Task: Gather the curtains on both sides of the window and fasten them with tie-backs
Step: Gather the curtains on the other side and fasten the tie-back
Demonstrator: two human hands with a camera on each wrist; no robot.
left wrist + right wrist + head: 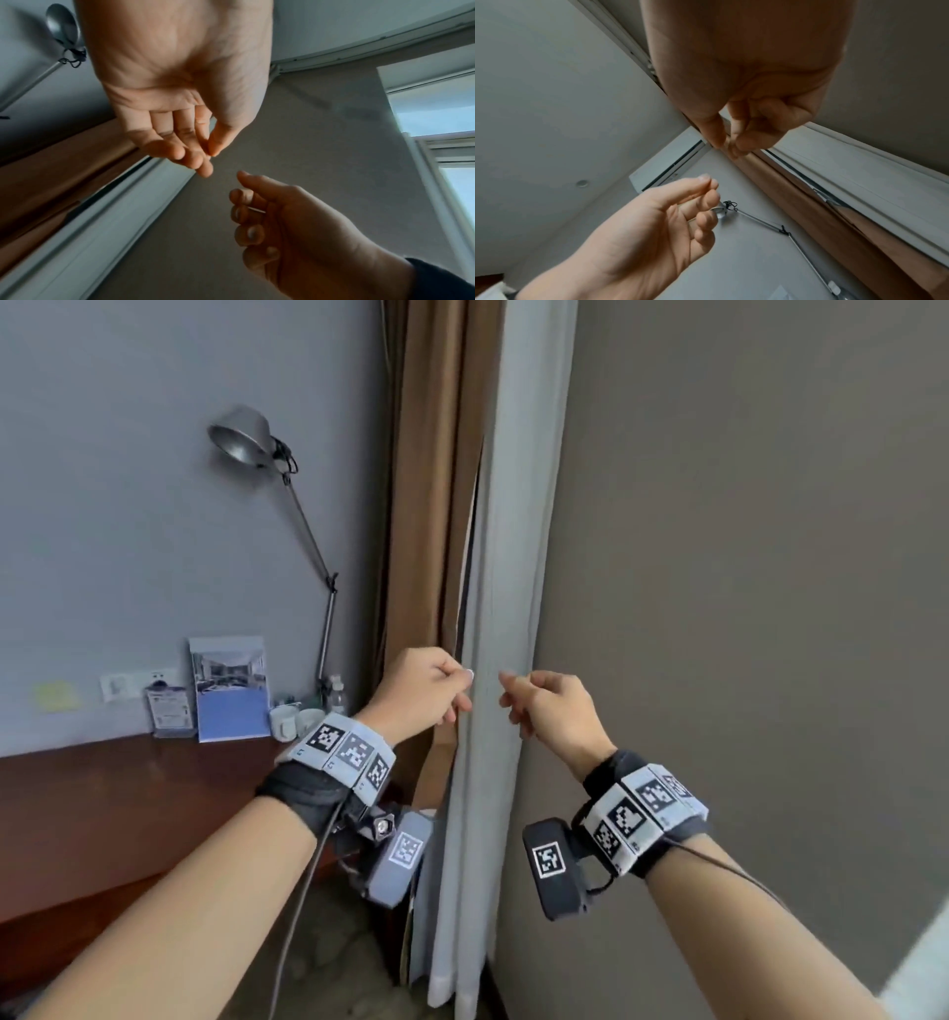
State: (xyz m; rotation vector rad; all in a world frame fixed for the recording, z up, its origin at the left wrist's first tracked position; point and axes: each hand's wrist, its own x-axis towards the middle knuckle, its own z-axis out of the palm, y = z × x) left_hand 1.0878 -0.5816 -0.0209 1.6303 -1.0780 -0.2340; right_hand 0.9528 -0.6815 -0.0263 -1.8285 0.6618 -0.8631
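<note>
A pale white curtain hangs gathered in a narrow column, with a brown curtain bunched just left of it. Both of my hands are raised in front of the white curtain at the same height, a small gap apart. My left hand has its fingers curled and the thumb against the index fingertip. My right hand is curled too, thumb and fingers pinched together. In the left wrist view my left hand holds nothing I can see, and in the right wrist view neither does my right hand. No tie-back shows in any view.
A wooden desk stands at the left with a metal arm lamp, two white cups, a brochure and a bottle. A grey wall fills the right. A window lies further right.
</note>
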